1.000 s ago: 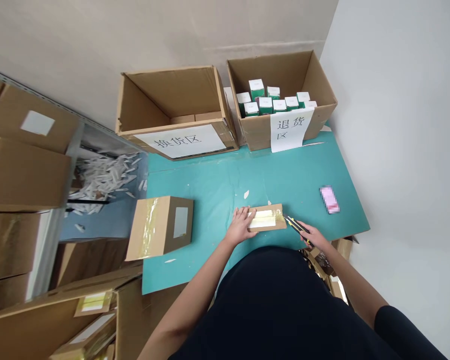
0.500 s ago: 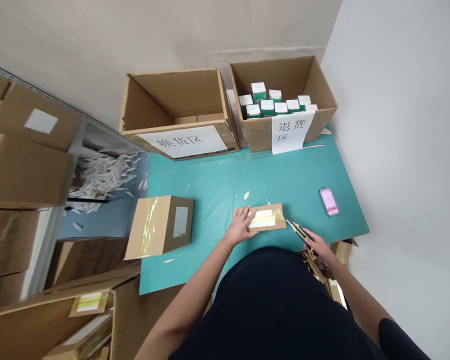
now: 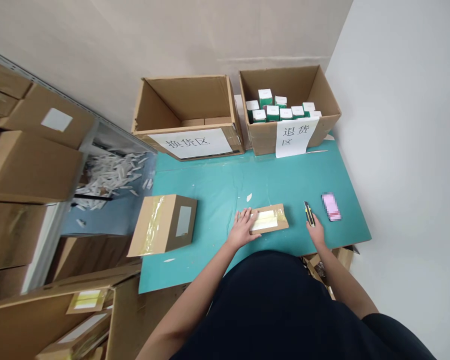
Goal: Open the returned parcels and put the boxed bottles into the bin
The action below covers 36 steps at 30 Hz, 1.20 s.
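A small flat cardboard box (image 3: 278, 222) with a white label and yellowish tape lies near the table's front edge. My left hand (image 3: 243, 227) grips its left end, fingers over the top and thumb along the near side. To the right of the box, my right hand (image 3: 315, 232) is closed on a yellow-and-black utility knife (image 3: 309, 214). The knife points away from me, apart from the box, low over or on the tabletop. I cannot tell whether it touches the surface.
On the green table (image 3: 225, 180), a larger taped carton (image 3: 152, 225) stands left and a blurred pink phone-like item (image 3: 330, 206) lies right. Behind are two open cartons, one labelled (image 3: 195, 142), the other (image 3: 260, 137) holding several green-and-white boxes. An open bin (image 3: 127, 315) stands lower left.
My right hand has moved the utility knife away from the small box's right end, turning it to point forward. My left hand stays on the box. The camera view has shifted slightly.
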### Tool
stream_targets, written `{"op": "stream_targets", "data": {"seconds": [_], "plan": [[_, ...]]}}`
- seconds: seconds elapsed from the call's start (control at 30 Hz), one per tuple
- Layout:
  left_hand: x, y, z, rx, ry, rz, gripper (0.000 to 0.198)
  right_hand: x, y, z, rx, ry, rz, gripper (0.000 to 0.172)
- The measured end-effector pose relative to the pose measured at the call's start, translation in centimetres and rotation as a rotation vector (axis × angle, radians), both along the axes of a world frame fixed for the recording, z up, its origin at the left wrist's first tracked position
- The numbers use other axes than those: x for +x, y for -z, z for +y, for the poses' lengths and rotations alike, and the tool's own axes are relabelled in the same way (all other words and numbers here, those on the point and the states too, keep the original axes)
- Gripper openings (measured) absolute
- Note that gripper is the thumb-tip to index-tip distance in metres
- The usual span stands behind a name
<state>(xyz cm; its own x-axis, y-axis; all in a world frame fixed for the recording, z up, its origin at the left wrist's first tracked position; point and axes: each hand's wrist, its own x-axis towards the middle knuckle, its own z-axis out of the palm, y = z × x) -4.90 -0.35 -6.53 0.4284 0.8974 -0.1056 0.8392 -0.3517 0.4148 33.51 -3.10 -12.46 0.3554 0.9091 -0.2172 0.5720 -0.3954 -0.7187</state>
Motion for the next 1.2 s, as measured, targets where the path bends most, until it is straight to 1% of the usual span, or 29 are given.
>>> {"op": "stream_targets", "data": {"seconds": [0.13, 0.2, 0.23, 0.3, 0.37, 0.43, 0.47, 0.53, 0.6, 0.63, 0.67, 0.73, 0.83, 0.93, 1.0, 1.1, 1.2], "plan": [[-0.2, 0.3, -1.1, -0.027, -0.07, -0.105, 0.101, -0.7, 2.3, 0.0, -0.033, -0.013, -0.201, 0.062], [-0.4, 0.6, -2.0, -0.055, -0.165, -0.185, 0.103, -1.0, 3.2, -0.2, -0.043, -0.001, -0.269, 0.06], [-0.5, 0.8, -2.4, -0.076, -0.235, -0.234, 0.104, -1.1, 3.5, -0.3, -0.05, 0.0, -0.291, 0.06], [-0.6, 1.4, -3.2, -0.143, -0.406, -0.346, 0.109, -1.2, 3.7, -0.4, -0.075, 0.006, -0.326, 0.059], [-0.7, 2.0, -3.8, -0.265, -0.569, -0.499, 0.114, -1.2, 3.3, -0.4, -0.094, 0.023, -0.358, 0.061], [-0.8, 2.6, -4.2, -0.431, -0.67, -0.692, 0.113, -1.3, 2.6, -0.2, -0.081, -0.01, -0.337, 0.065], [-0.9, 2.9, -4.3, -0.508, -0.694, -0.788, 0.109, -1.5, 2.2, 0.0, -0.066, -0.069, -0.283, 0.066], [-0.9, 3.2, -4.4, -0.609, -0.713, -0.944, 0.102, -2.4, 1.6, 0.4, -0.058, -0.267, -0.086, 0.067], [-0.9, 3.2, -4.4, -0.641, -0.722, -1.027, 0.098, -3.9, 1.3, 0.7, -0.098, -0.466, 0.152, 0.071], [-0.8, 3.1, -4.3, -0.645, -0.729, -1.048, 0.097, -4.8, 1.3, 0.9, -0.132, -0.531, 0.254, 0.074], [-0.7, 3.0, -4.3, -0.646, -0.737, -1.06, 0.096, -5.8, 1.3, 1.1, -0.165, -0.562, 0.338, 0.077], [-0.4, 2.9, -4.2, -0.642, -0.745, -1.067, 0.093, -7.5, 1.5, 1.4, -0.214, -0.53, 0.44, 0.079], [-0.2, 2.6, -4.0, -0.636, -0.763, -1.047, 0.092, -8.8, 1.2, 1.7, -0.23, -0.427, 0.455, 0.07], [-0.2, 2.5, -3.9, -0.642, -0.791, -1.033, 0.089, -8.3, 0.1, 1.3, -0.215, -0.403, 0.385, 0.059], [-0.2, 2.4, -3.9, -0.649, -0.773, -1.048, 0.087, -7.6, -0.9, 0.7, -0.196, -0.388, 0.306, 0.056], [-0.2, 2.7, -3.8, -0.637, -0.705, -1.013, 0.087, -7.0, -2.3, 0.0, -0.186, -0.345, 0.211, 0.057], [0.0, 3.5, -3.6, -0.613, -0.666, -0.943, 0.086, -7.1, -2.7, 0.0, -0.184, -0.303, 0.227, 0.064]]}}
